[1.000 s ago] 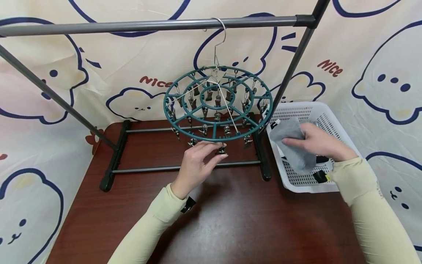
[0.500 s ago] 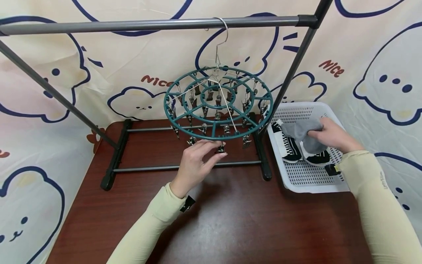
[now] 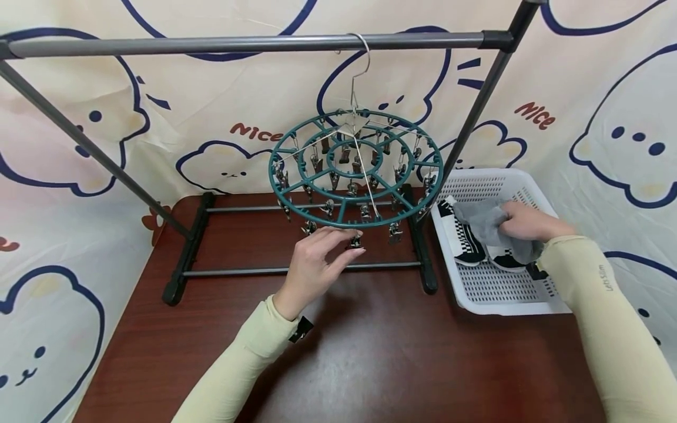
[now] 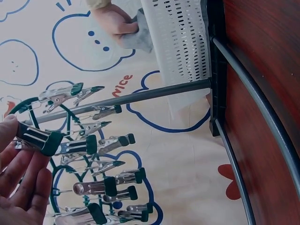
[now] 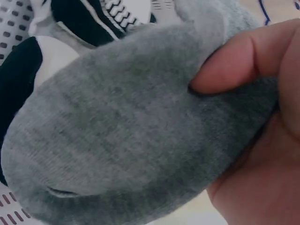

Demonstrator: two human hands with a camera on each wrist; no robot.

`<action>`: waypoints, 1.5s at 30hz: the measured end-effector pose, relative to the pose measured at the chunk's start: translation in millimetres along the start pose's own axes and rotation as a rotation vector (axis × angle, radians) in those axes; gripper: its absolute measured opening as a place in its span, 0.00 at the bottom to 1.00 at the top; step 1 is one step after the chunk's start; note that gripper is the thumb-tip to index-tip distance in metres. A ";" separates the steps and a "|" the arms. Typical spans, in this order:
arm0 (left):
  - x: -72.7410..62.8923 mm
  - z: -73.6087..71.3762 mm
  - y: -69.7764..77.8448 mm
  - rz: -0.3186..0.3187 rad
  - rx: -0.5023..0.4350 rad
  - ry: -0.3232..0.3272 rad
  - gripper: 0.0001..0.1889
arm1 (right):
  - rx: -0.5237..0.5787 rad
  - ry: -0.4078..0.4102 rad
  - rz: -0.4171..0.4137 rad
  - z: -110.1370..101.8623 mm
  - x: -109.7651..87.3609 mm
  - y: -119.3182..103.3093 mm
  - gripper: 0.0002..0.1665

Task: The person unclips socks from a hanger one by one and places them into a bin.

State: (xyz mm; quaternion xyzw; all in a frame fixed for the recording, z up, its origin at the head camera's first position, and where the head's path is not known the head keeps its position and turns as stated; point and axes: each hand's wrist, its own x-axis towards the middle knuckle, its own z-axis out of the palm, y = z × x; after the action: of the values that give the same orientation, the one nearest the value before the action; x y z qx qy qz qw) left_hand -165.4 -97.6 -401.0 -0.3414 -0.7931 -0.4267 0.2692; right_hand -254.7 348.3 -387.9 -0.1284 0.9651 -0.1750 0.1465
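Note:
A round green clip hanger (image 3: 342, 224), hung with several metal clips, dangles from the rack's top bar by its hook. My left hand (image 3: 312, 258) is at the near side of the ring, thumb and fingertips around one clip (image 4: 40, 139) with green tips. Over the white basket (image 3: 502, 309) on the right, my right hand (image 3: 531, 224) grips a grey sock (image 5: 122, 122), thumb on top in the right wrist view. Part of the sock hangs beyond the fingers. Under it lie black-and-white checked pieces (image 3: 462, 241) that look like socks, partly covered.
The dark grey rack (image 3: 254, 44) stands on a red-brown table (image 3: 370, 352), its black feet (image 3: 429, 264) at either side, the right one close to the basket. A cartoon-print cloth (image 3: 238, 88) forms the backdrop.
My right hand has moved right and slightly down within the basket with the grey sock, uncovering the checked pieces. My left hand stays at the same clip. The head view has shifted slightly.

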 end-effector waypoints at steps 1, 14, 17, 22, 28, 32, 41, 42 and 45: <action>-0.2 0.1 -0.1 -0.001 -0.002 0.000 0.17 | -0.023 -0.008 -0.003 2.1 2.3 -0.9 0.02; -0.1 -0.1 2.2 0.003 -0.002 -0.002 0.17 | -0.143 -0.138 0.016 25.5 28.2 -13.6 0.10; -0.3 0.1 1.5 0.003 0.002 0.004 0.17 | -0.142 -0.129 0.022 27.9 30.8 -12.4 0.14; -0.6 0.9 0.0 0.006 0.006 0.013 0.17 | -0.159 -0.092 0.017 32.5 33.2 -10.5 0.27; 0.1 1.4 0.3 0.005 -0.001 0.006 0.18 | -0.170 -0.062 -0.026 36.2 36.0 -7.8 0.34; 0.0 1.2 -0.1 0.011 0.000 0.008 0.17 | -0.192 -0.005 -0.039 36.4 37.3 -5.6 0.33; -1.0 1.1 -2.4 0.013 -0.011 0.004 0.16 | -0.178 0.086 -0.011 32.6 29.9 -2.5 0.33; -1.0 1.0 -2.6 0.012 -0.013 0.004 0.16 | -0.162 0.102 -0.010 31.9 29.1 -3.1 0.31; -0.8 0.4 -2.8 0.008 -0.012 0.006 0.16 | -0.114 0.125 -0.026 30.0 26.8 -5.2 0.25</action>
State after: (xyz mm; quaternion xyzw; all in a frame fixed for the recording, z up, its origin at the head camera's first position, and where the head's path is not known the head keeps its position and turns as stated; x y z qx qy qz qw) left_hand -167.1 -98.6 -403.1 -0.3450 -0.7882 -0.4315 0.2711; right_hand -268.6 326.5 -419.2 -0.1380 0.9790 -0.1294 0.0759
